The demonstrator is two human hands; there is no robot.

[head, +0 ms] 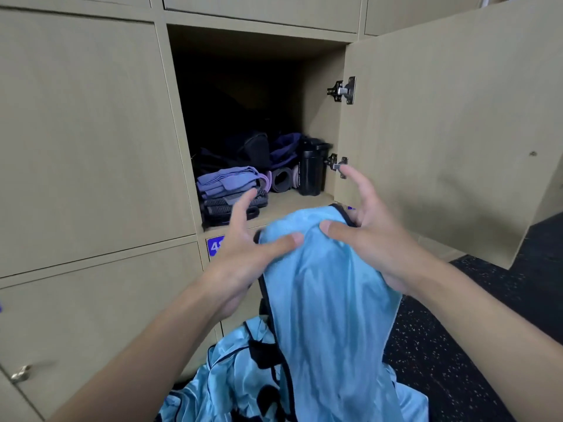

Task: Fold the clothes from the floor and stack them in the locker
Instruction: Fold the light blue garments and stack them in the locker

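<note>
A light blue garment with black trim hangs in front of me, just below the open locker. My left hand pinches its top edge with the thumb, the other fingers spread out. My right hand holds the same edge from the right, thumb pressed on the cloth, fingers raised. More light blue clothing lies heaped on the floor below. Inside the locker sits a stack of folded purple and grey clothes at the front left.
The locker door stands open to the right. In the locker are a black bottle, rolled mats and dark bags behind. Shut locker doors surround it. Black speckled floor lies at right.
</note>
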